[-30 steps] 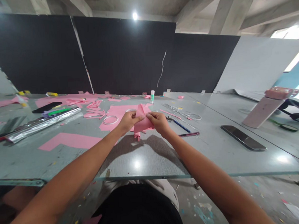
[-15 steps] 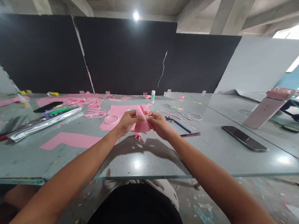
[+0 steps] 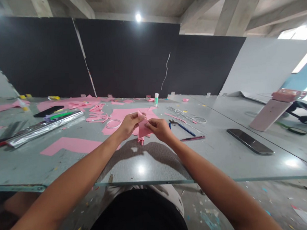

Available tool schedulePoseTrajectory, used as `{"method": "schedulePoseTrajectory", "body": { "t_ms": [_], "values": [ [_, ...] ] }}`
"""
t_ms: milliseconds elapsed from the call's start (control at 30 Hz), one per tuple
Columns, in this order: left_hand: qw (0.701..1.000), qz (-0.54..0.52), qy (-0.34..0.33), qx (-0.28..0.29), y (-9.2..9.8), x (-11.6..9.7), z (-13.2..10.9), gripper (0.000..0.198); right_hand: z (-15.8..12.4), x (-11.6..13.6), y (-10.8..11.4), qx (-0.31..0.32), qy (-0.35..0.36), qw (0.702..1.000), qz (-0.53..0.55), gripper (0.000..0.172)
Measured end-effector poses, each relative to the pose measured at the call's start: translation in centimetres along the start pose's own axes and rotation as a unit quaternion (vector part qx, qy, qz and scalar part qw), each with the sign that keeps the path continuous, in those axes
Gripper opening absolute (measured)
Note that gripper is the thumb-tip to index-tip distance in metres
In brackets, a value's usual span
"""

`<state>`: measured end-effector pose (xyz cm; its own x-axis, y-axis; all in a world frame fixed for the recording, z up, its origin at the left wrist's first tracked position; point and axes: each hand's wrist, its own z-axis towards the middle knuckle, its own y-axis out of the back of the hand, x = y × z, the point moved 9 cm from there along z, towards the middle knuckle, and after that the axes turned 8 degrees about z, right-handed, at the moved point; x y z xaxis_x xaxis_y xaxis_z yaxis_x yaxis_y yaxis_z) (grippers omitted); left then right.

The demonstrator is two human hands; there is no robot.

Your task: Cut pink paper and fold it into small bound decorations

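Above the grey table, my left hand [image 3: 130,124] and my right hand [image 3: 160,128] both pinch a folded piece of pink paper [image 3: 143,128] between them. The left fingers grip its upper left side, and the right thumb presses on its right side. Just below the paper, a small bunched pink piece [image 3: 140,140] shows; whether it joins the held paper I cannot tell. Behind the hands lies a pink sheet [image 3: 120,114] with a white ring [image 3: 113,124] on it. To the right of my right hand are pliers with blue handles [image 3: 182,126] and a dark red pen-like tool [image 3: 193,138].
A glue stick [image 3: 156,99] stands behind the hands. Wires [image 3: 184,114] lie at right, with a phone [image 3: 250,141] and pink bottle [image 3: 271,112] farther right. At left are a foil roll [image 3: 44,129], a cut pink sheet [image 3: 70,145] and pink strips [image 3: 98,112].
The pink paper has gone from a wide, fanned shape to a narrower folded one. My right hand has turned and shifted slightly left, with its thumb across the paper.
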<state>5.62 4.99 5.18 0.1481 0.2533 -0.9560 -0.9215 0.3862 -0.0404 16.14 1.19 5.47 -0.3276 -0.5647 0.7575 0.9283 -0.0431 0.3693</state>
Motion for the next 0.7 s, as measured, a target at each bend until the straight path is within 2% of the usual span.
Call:
{"method": "schedulePoseTrajectory", "body": {
  "t_ms": [300,533,600,700],
  "values": [
    [1.0,-0.004,-0.025,-0.004,0.4,-0.8,0.2,0.031,0.1,0.1,-0.5,0.032,-0.006,0.999,0.01,0.024],
    [0.998,0.046,0.01,-0.036,1.2,0.0,0.2,0.044,0.2,0.3,0.3,-0.013,0.012,0.996,-0.085,0.018],
    [0.996,0.073,0.0,-0.047,1.5,-0.3,0.3,0.048,0.1,0.4,0.3,-0.008,0.008,0.998,-0.06,0.018],
    [0.99,0.115,-0.027,-0.07,2.1,-0.9,0.3,0.051,-0.1,-0.1,-0.6,0.045,-0.031,0.998,0.031,0.024]
  ]
}}
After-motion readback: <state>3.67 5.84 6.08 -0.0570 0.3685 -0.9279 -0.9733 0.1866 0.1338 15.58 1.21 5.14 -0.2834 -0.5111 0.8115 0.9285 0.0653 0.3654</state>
